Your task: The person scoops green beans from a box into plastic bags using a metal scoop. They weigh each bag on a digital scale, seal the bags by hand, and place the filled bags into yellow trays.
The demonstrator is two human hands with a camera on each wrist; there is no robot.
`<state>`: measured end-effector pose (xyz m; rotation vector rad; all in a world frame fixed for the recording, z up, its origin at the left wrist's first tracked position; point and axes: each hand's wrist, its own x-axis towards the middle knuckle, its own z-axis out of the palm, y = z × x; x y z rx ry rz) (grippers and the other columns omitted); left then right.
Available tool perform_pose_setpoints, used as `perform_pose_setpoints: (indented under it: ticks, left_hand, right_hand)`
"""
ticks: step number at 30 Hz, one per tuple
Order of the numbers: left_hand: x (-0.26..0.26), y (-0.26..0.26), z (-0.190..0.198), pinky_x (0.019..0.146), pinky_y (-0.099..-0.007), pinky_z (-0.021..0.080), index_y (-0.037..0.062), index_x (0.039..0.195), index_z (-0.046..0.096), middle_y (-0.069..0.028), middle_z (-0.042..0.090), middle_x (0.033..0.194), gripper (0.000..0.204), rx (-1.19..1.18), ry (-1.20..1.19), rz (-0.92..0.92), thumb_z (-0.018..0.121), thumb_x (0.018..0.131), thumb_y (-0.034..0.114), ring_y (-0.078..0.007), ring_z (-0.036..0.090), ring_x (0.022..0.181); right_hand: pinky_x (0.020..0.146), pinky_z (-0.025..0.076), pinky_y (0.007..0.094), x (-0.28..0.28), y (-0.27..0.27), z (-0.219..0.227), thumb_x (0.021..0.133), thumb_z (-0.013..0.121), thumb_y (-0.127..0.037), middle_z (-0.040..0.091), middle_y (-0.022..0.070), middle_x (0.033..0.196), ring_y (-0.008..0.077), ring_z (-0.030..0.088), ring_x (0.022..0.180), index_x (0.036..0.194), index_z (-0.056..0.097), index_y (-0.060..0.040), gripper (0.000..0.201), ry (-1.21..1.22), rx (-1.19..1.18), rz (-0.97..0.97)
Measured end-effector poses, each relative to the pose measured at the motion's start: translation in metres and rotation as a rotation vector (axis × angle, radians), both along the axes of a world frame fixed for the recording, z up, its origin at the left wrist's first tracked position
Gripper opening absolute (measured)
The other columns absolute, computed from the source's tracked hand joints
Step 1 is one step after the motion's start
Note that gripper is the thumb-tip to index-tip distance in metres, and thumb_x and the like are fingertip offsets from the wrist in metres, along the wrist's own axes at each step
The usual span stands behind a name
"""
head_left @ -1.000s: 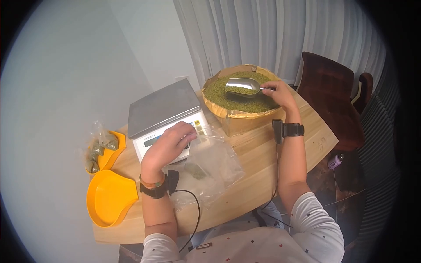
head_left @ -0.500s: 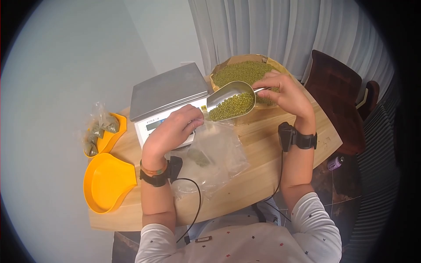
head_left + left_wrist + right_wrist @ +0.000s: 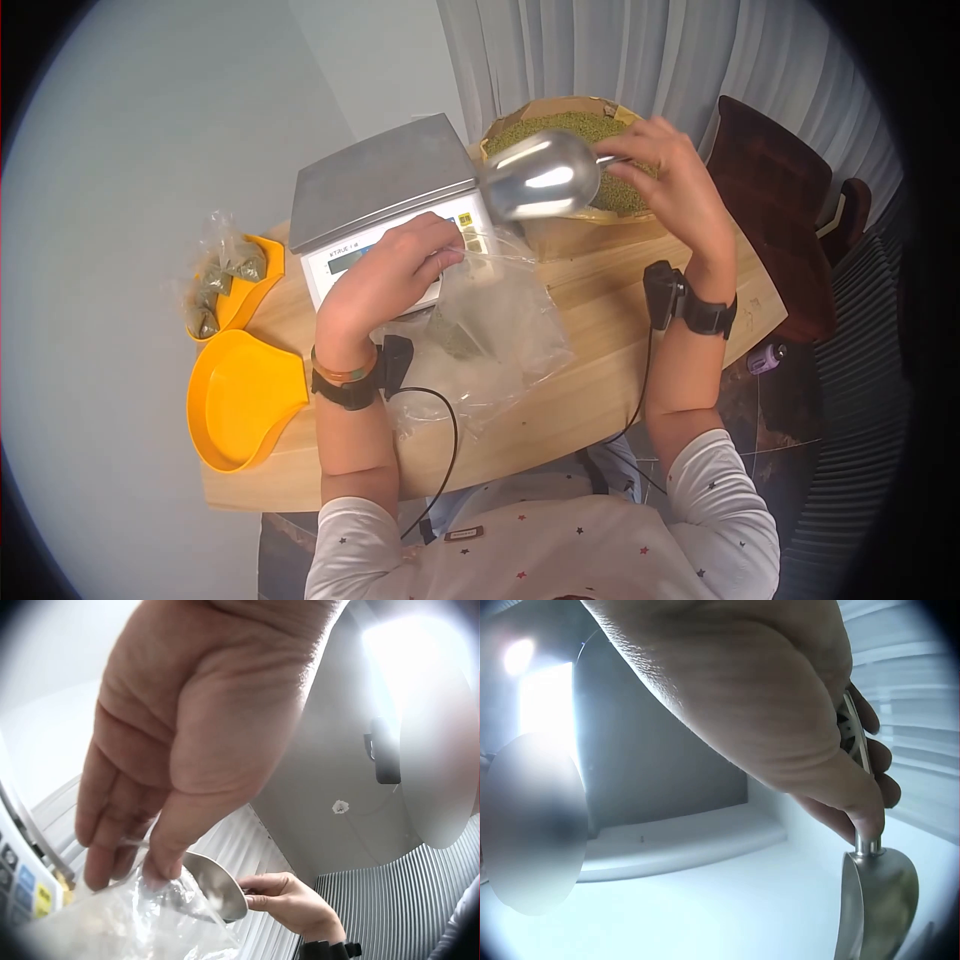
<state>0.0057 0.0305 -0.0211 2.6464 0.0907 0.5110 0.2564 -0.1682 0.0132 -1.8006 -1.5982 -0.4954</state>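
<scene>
My left hand (image 3: 405, 265) pinches the rim of a clear plastic bag (image 3: 510, 330), which hangs over the table with a little green showing through it. In the left wrist view, thumb and fingers (image 3: 161, 855) hold the film at the bag's mouth. My right hand (image 3: 675, 185) grips the handle of a metal scoop (image 3: 548, 178), just right of the left hand. The scoop is tipped with its shiny underside upward, hiding its inside. Behind it stands a cardboard box (image 3: 570, 240) of green mung beans (image 3: 530, 128).
A white digital scale (image 3: 380, 185) with a grey plate stands behind the left hand. At the left, a yellow tray (image 3: 235, 400) sits near a second yellow tray (image 3: 262, 290) with several small filled bags (image 3: 240, 262). A dark red chair (image 3: 765, 200) is beyond the table's right edge.
My right hand has brought the scoop, loaded with mung beans, from above the box toward the bag, then turned it over. The left hand keeps its pinch on the bag.
</scene>
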Motion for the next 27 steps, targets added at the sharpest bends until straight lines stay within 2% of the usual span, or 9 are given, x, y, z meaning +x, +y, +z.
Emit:
perform_pose_setpoints:
  ticks: [6, 8, 9, 11, 14, 19, 21, 25, 27]
  left_hand:
    - [0.001, 0.001, -0.002, 0.075, -0.0387, 0.047, -0.0001, 0.096, 0.060, -0.0148, 0.060, 0.088, 0.013, 0.013, -0.004, -0.009, 0.063, 0.093, 0.012, -0.0344, 0.056, 0.083]
    - [0.000, -0.001, -0.001, 0.076, -0.0387, 0.047, 0.0000, 0.096, 0.061, -0.0152, 0.061, 0.089, 0.012, 0.009, -0.008, 0.002, 0.064, 0.092, 0.011, -0.0345, 0.057, 0.084]
    - [0.000, -0.002, 0.000, 0.076, -0.0387, 0.047, 0.0000, 0.096, 0.061, -0.0152, 0.061, 0.089, 0.012, 0.016, -0.010, -0.004, 0.064, 0.092, 0.011, -0.0345, 0.057, 0.084]
    - [0.000, -0.003, 0.003, 0.076, -0.0435, 0.047, 0.0009, 0.098, 0.062, -0.0171, 0.061, 0.093, 0.013, -0.007, 0.020, -0.008, 0.060, 0.093, 0.013, -0.0396, 0.058, 0.088]
    - [0.001, -0.003, 0.001, 0.076, -0.0383, 0.048, -0.0004, 0.097, 0.061, -0.0149, 0.062, 0.089, 0.013, -0.007, -0.002, -0.009, 0.064, 0.091, 0.011, -0.0343, 0.058, 0.084]
    - [0.000, -0.003, 0.002, 0.075, -0.0381, 0.048, -0.0006, 0.097, 0.061, -0.0147, 0.062, 0.090, 0.014, 0.019, -0.026, -0.032, 0.065, 0.091, 0.012, -0.0346, 0.059, 0.083]
    - [0.000, -0.004, 0.003, 0.074, -0.0380, 0.048, -0.0007, 0.096, 0.061, -0.0150, 0.063, 0.090, 0.014, 0.006, 0.004, -0.022, 0.065, 0.092, 0.012, -0.0345, 0.059, 0.083]
    - [-0.001, -0.004, 0.004, 0.073, -0.0380, 0.048, -0.0008, 0.096, 0.062, -0.0152, 0.063, 0.088, 0.014, 0.004, 0.012, -0.023, 0.065, 0.092, 0.012, -0.0343, 0.059, 0.082]
    - [-0.001, -0.005, 0.005, 0.074, -0.0378, 0.048, -0.0009, 0.096, 0.062, -0.0151, 0.063, 0.088, 0.014, -0.005, 0.017, -0.020, 0.065, 0.092, 0.012, -0.0342, 0.058, 0.082]
  right_hand:
    - [0.087, 0.042, 0.0420, 0.059, 0.015, -0.040, 0.082, 0.067, -0.003, 0.067, 0.0101, 0.092, 0.0307, 0.057, 0.097, 0.101, 0.075, -0.0091, 0.021, 0.057, 0.107, -0.344]
    - [0.088, 0.041, 0.0439, 0.070, 0.022, -0.055, 0.080, 0.063, 0.003, 0.068, 0.0101, 0.096, 0.0308, 0.057, 0.102, 0.100, 0.076, -0.0120, 0.028, -0.001, 0.040, -0.511]
    - [0.088, 0.041, 0.0439, 0.071, 0.025, -0.059, 0.080, 0.063, 0.003, 0.068, 0.0101, 0.096, 0.0308, 0.057, 0.102, 0.100, 0.076, -0.0120, 0.028, -0.002, 0.047, -0.517]
    - [0.090, 0.040, 0.0459, 0.072, 0.034, -0.068, 0.078, 0.061, 0.005, 0.069, 0.0106, 0.098, 0.0303, 0.057, 0.104, 0.099, 0.078, -0.0144, 0.034, 0.028, -0.161, -0.550]
    - [0.093, 0.040, 0.0454, 0.071, 0.051, -0.089, 0.077, 0.061, 0.006, 0.069, 0.0119, 0.099, 0.0311, 0.058, 0.106, 0.099, 0.078, -0.0136, 0.034, 0.116, -0.186, -0.469]
    - [0.096, 0.040, 0.0449, 0.076, 0.065, -0.104, 0.077, 0.060, 0.005, 0.070, 0.0135, 0.103, 0.0329, 0.058, 0.109, 0.100, 0.078, -0.0123, 0.034, 0.279, -0.200, -0.409]
    - [0.092, 0.048, 0.0441, 0.084, 0.062, -0.105, 0.079, 0.065, 0.003, 0.070, 0.0180, 0.106, 0.0355, 0.063, 0.106, 0.103, 0.075, -0.0069, 0.028, 0.395, -0.214, -0.365]
    - [0.089, 0.050, 0.0395, 0.106, 0.054, -0.110, 0.081, 0.067, 0.003, 0.071, 0.0167, 0.106, 0.0324, 0.065, 0.105, 0.105, 0.074, -0.0049, 0.027, 0.542, -0.204, -0.344]
    - [0.087, 0.050, 0.0369, 0.116, 0.052, -0.115, 0.081, 0.068, 0.002, 0.071, 0.0182, 0.101, 0.0301, 0.068, 0.096, 0.101, 0.075, -0.0050, 0.023, 0.631, -0.038, -0.217]
